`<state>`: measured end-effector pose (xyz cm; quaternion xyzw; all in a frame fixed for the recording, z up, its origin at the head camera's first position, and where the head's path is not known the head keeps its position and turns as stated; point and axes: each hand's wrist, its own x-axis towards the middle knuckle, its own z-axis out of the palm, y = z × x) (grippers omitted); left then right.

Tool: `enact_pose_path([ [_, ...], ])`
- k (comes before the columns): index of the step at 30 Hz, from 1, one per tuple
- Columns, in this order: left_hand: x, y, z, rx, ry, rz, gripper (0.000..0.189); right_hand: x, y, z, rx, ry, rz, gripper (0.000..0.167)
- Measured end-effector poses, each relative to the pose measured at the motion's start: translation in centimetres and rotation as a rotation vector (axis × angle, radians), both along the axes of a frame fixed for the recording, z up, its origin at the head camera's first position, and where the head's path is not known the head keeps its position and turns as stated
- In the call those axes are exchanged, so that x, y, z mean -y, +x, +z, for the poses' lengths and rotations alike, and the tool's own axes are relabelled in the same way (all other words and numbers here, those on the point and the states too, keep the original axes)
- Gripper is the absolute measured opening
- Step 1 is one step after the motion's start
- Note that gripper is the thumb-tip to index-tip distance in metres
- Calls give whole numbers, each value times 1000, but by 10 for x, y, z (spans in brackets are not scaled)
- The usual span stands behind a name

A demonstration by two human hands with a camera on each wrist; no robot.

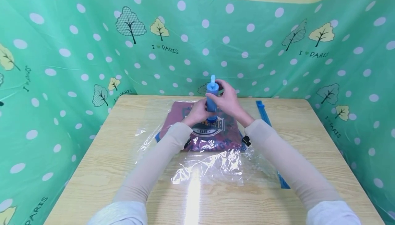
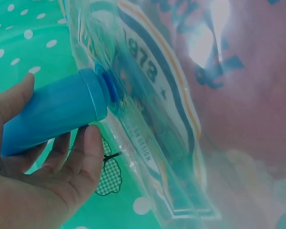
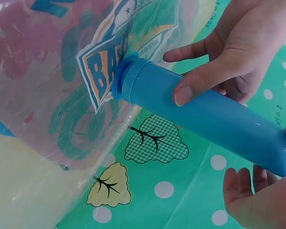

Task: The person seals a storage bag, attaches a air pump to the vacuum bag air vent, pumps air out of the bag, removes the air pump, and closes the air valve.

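A blue hand pump [image 1: 211, 104] stands upright, its base pressed to a clear plastic storage bag [image 1: 213, 173]. Inside the bag lies a folded dark red garment [image 1: 172, 118] with a printed badge. My left hand [image 1: 197, 112] grips the lower part of the pump's barrel, thumb on one side and fingers on the other, as the left wrist view also shows. Higher up, my right hand [image 1: 229, 101] holds the barrel near its top, just below the light blue handle [image 1: 213, 79]. In the right wrist view the pump's flanged foot [image 3: 118, 78] meets the plastic over the badge.
Crinkled plastic spreads across the wooden table [image 1: 102, 170] around the garment. A blue closure strip [image 1: 263, 113] runs along the bag's right side, partly hidden by my right forearm. Green dotted cloth [image 1: 172, 63] hangs behind the table and at both sides.
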<state>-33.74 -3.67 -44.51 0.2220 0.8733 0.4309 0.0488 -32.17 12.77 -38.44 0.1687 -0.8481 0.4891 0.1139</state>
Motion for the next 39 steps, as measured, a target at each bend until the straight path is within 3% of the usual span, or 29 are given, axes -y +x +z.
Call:
enact_pose_path([
  [5,1,-1,-2,-5,-16,3,65,0,-1,-1,10,4,12,68],
  [13,0,-2,-3,41,26,19,63,-4,4,-1,28,-21,41,57],
  [21,-2,-2,-3,-4,-35,19,63,-2,1,-2,-4,26,-10,63],
  [28,-2,-2,-7,-13,-8,17,62,-3,3,-2,75,-6,40,70],
  [33,-2,-3,-8,-18,-8,20,59,-3,3,-3,42,-16,42,59],
  [39,-3,-3,-9,-34,-20,21,57,-1,2,-5,2,4,-23,60],
])
